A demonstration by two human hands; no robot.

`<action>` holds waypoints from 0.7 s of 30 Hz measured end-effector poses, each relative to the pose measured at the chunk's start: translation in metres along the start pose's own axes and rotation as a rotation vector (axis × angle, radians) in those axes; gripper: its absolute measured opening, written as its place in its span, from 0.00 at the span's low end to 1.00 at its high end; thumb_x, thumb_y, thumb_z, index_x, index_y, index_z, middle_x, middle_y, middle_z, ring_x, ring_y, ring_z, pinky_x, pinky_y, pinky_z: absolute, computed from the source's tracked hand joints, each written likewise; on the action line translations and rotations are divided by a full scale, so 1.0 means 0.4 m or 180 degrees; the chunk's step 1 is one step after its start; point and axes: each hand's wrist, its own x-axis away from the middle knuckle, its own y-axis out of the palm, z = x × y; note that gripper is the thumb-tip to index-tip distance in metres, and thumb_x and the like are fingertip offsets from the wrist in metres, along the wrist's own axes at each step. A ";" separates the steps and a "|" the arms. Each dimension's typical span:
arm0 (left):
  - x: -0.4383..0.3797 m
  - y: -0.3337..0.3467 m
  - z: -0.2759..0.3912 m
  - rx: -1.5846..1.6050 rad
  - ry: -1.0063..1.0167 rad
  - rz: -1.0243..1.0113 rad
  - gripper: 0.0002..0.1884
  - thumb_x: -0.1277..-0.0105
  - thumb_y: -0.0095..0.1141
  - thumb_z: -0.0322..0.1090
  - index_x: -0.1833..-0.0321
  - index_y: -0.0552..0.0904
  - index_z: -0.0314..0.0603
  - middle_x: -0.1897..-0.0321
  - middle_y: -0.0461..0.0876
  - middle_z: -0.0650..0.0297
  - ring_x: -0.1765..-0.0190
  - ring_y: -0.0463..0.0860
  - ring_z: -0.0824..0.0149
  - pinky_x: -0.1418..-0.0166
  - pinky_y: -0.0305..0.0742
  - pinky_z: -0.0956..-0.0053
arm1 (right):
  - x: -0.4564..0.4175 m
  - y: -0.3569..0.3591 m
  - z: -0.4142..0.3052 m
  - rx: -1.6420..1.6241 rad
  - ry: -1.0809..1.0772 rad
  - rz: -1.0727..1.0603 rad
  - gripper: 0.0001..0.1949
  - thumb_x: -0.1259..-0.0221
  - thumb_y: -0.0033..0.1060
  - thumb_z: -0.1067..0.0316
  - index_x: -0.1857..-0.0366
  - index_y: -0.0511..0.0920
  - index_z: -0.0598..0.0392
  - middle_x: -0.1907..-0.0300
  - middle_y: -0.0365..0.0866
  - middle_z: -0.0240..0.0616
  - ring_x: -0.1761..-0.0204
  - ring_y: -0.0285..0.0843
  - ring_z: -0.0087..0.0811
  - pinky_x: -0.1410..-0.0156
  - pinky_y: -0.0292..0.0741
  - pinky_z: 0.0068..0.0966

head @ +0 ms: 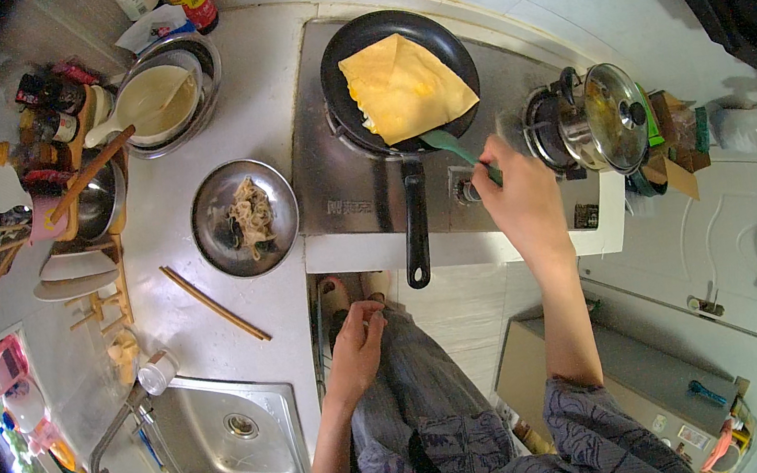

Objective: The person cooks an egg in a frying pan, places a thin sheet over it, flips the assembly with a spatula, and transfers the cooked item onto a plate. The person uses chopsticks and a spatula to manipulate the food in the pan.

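My right hand (519,191) grips the handle of a green spatula (454,146). Its blade meets the lower edge of a folded yellow crepe-like sheet (407,91); how far it reaches beneath cannot be seen. Bits of white and yellow filling show along the sheet's left edge. The sheet lies in a black frying pan (337,86) on the gas stove, and the pan's black handle (416,224) points towards me. In front of my body hangs my left hand (358,347), empty, with loosely curled fingers, apart from the counter.
Left of the stove (344,201) a metal bowl (203,225) holds shredded food. Chopsticks (215,303) lie nearer the sink (237,467). A lidded steel pot (581,128) stands on the right burner. Stacked bowls (220,92) with pale liquid and several bottles (193,1) occupy the back left.
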 end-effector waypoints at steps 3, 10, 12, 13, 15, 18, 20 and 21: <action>-0.005 0.001 -0.022 0.0045 0.0033 0.0008 0.13 0.13 0.50 0.37 0.36 0.79 0.37 0.51 0.90 0.48 0.45 0.91 0.52 0.40 0.81 0.61 | 0.022 -0.054 -0.034 -0.0040 0.0461 -0.0220 0.07 0.27 0.64 0.62 0.57 0.80 0.53 0.72 0.87 0.53 0.64 0.90 0.60 0.59 0.81 0.56; 0.001 -0.006 -0.004 0.0004 -0.0060 0.0038 0.13 0.13 0.50 0.37 0.36 0.79 0.38 0.51 0.89 0.48 0.45 0.91 0.52 0.40 0.81 0.62 | 0.053 -0.038 -0.025 0.0016 0.0282 -0.0128 0.10 0.22 0.63 0.59 0.45 0.76 0.43 0.78 0.85 0.45 0.70 0.89 0.57 0.64 0.80 0.54; -0.005 -0.006 0.008 0.0048 -0.0111 -0.0088 0.13 0.12 0.49 0.39 0.36 0.79 0.38 0.50 0.88 0.53 0.44 0.87 0.59 0.37 0.79 0.64 | 0.036 0.024 0.006 0.0216 0.0107 0.0127 0.12 0.20 0.62 0.58 0.41 0.75 0.41 0.80 0.84 0.43 0.72 0.88 0.55 0.67 0.80 0.52; -0.006 -0.008 0.011 0.0068 -0.0143 -0.0120 0.14 0.11 0.49 0.40 0.37 0.78 0.38 0.50 0.87 0.55 0.44 0.86 0.62 0.35 0.78 0.66 | 0.024 0.051 0.015 0.0331 0.0023 0.0206 0.11 0.20 0.61 0.58 0.41 0.74 0.41 0.80 0.84 0.43 0.73 0.88 0.54 0.68 0.80 0.51; -0.005 -0.009 0.005 0.0066 -0.0088 -0.0087 0.14 0.11 0.49 0.41 0.37 0.79 0.39 0.50 0.87 0.54 0.44 0.86 0.61 0.35 0.78 0.66 | -0.003 0.095 0.025 0.0557 -0.0143 0.0357 0.10 0.18 0.59 0.58 0.41 0.74 0.40 0.81 0.84 0.42 0.76 0.88 0.51 0.71 0.80 0.50; -0.001 -0.011 0.013 0.0022 -0.0103 -0.0046 0.14 0.11 0.50 0.41 0.37 0.79 0.39 0.50 0.87 0.54 0.44 0.86 0.61 0.35 0.78 0.66 | -0.041 0.138 0.024 0.0687 -0.0144 0.0319 0.09 0.17 0.57 0.60 0.41 0.74 0.42 0.80 0.85 0.43 0.76 0.89 0.50 0.72 0.81 0.50; 0.000 -0.011 0.017 0.0012 -0.0139 -0.0054 0.14 0.11 0.50 0.41 0.37 0.79 0.39 0.50 0.87 0.53 0.44 0.86 0.61 0.35 0.78 0.65 | -0.051 0.153 0.024 0.0715 -0.0162 0.0298 0.09 0.17 0.57 0.60 0.41 0.75 0.43 0.79 0.86 0.44 0.75 0.89 0.50 0.71 0.82 0.50; 0.002 -0.012 0.014 0.0021 -0.0164 -0.0057 0.14 0.11 0.49 0.41 0.37 0.79 0.39 0.50 0.87 0.53 0.44 0.86 0.60 0.35 0.78 0.65 | -0.052 0.159 0.022 0.0698 -0.0204 0.0289 0.09 0.17 0.57 0.61 0.41 0.75 0.43 0.78 0.86 0.44 0.74 0.90 0.50 0.71 0.82 0.50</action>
